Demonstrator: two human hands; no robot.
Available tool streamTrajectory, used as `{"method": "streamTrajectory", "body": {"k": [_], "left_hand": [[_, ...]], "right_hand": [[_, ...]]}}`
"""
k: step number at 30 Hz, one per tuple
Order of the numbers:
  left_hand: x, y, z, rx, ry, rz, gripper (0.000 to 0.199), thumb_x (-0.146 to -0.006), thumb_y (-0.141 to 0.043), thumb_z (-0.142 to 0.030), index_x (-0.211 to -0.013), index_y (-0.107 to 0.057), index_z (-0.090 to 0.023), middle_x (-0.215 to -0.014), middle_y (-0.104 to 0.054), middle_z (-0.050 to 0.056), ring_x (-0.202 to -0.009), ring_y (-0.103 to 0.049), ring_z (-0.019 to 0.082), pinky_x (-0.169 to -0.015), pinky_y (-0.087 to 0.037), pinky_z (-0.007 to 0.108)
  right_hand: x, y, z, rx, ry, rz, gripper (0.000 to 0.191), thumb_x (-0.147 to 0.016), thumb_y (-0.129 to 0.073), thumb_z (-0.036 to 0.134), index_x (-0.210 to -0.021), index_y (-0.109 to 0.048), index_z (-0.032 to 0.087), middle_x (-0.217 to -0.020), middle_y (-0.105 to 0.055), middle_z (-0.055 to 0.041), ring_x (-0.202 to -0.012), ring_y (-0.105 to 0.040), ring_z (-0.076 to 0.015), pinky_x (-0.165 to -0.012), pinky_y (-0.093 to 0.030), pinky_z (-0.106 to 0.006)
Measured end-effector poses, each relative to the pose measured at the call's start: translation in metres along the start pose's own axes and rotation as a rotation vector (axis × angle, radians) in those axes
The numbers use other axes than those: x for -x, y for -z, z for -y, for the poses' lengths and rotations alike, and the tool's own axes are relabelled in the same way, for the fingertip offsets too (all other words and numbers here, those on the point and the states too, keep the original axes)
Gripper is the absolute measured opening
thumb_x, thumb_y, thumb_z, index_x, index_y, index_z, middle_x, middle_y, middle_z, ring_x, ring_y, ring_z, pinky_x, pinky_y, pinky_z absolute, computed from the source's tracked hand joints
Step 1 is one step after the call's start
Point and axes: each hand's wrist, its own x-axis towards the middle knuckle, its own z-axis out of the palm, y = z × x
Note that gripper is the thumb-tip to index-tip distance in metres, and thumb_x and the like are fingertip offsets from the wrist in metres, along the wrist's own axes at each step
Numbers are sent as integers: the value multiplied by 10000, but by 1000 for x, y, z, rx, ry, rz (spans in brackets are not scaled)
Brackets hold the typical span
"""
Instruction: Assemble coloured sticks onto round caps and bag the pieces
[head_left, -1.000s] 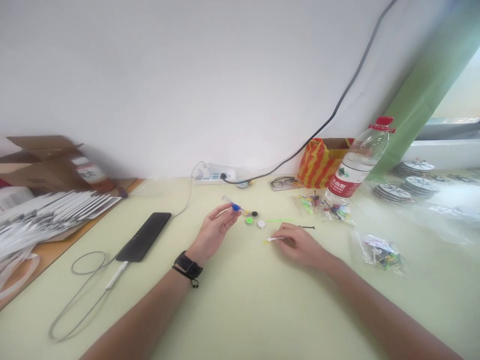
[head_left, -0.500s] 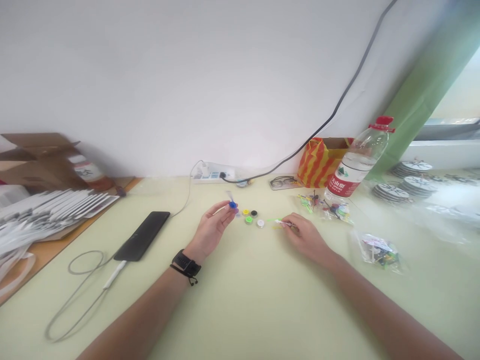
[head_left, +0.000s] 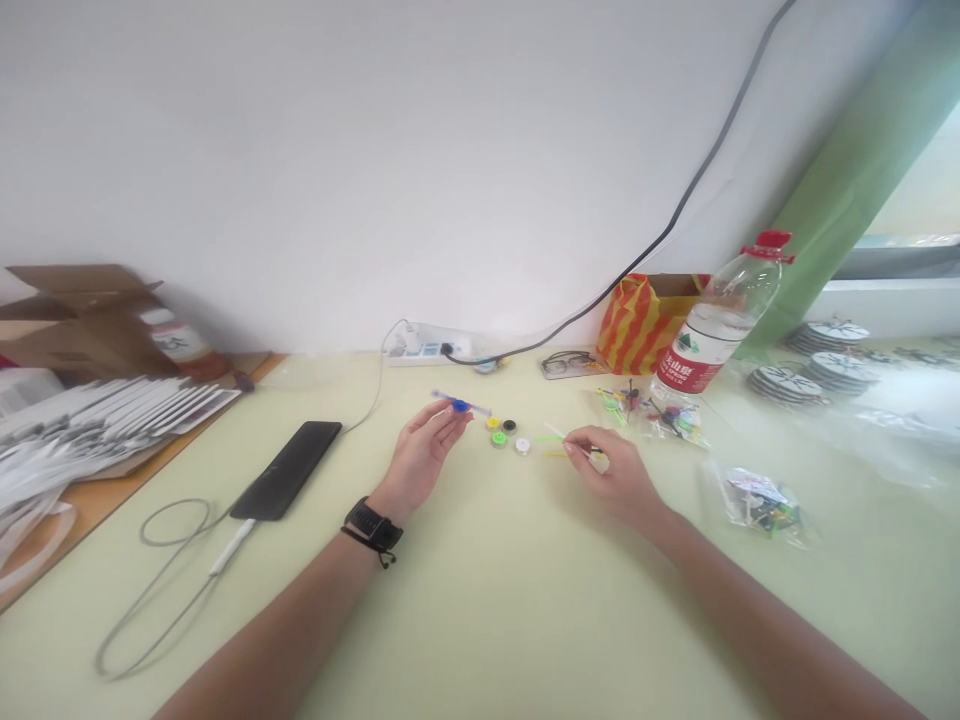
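Observation:
My left hand [head_left: 422, 450], with a black watch on the wrist, holds up a small blue round piece [head_left: 459, 406] between thumb and fingers. Thin blurred blue arms stick out on both sides of it. Several small discs lie just right of this hand: a yellow disc [head_left: 493, 424], a black disc [head_left: 509, 427], a green disc [head_left: 499, 439] and a white disc [head_left: 523, 446]. My right hand [head_left: 611, 472] pinches a thin white strip [head_left: 555, 432] low over the table. A green strip [head_left: 550, 438] and a yellow strip [head_left: 554, 454] lie by its fingertips.
A black phone [head_left: 289, 470] on a cable lies at left, near stacked white packets [head_left: 127, 425]. Behind stand a power strip [head_left: 427, 347], eyeglasses [head_left: 568, 362], a striped bag [head_left: 645, 325] and a water bottle [head_left: 709, 330]. Bags of small parts [head_left: 765, 505] lie at right.
The thin arms on the blue piece have turned from pointing up to lying nearly sideways. In my right hand the white strip now tilts upward more; the hand has barely shifted.

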Motion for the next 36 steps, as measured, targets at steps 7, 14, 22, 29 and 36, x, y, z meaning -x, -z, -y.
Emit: {"method": "streamTrajectory", "body": {"k": [7,14,22,29,36], "left_hand": [[-5,1,-1,57,-1,-88,353,-917,-665,-479,-968,-721,-134,-1054,-771,140,-1051,-735,256,-999,-549,352],[-3,1,7,-266,-173,-117,359,-752,-849,-433,-922,-699,-154,-957,-739,82,-946,-751,256,-902,-571,366],[-1,7,18,-822,-236,-25,243,-811,-745,-408,-855,-692,-175,-816,-730,51,-728,-703,203,-655,-548,307],[7,7,20,-1182,-334,121,218,-915,-620,-407,-843,-681,-209,-828,-728,17,-639,-629,162,-601,-474,289],[8,7,19,-1384,-557,125,158,-936,-614,-340,-846,-692,-236,-952,-739,42,-1019,-633,259,-864,-513,401]], "right_hand": [[2,-3,-4,-50,45,61,198,-974,-475,211,-1023,-664,242,-975,-726,-57,-899,-680,-232,-827,-519,-365],[4,-3,0,-8,42,146,248,-965,-449,144,-1042,-659,252,-1001,-719,-44,-878,-682,-219,-792,-528,-351],[5,-5,-3,43,52,233,236,-966,-476,147,-1078,-663,239,-1038,-728,-56,-919,-687,-228,-845,-535,-385],[6,-7,-3,20,107,210,230,-964,-488,137,-1067,-666,241,-1031,-735,-59,-946,-685,-228,-862,-539,-387],[6,-7,-2,36,125,241,225,-948,-507,129,-1052,-669,246,-1026,-738,-52,-950,-687,-223,-832,-545,-361]]}}
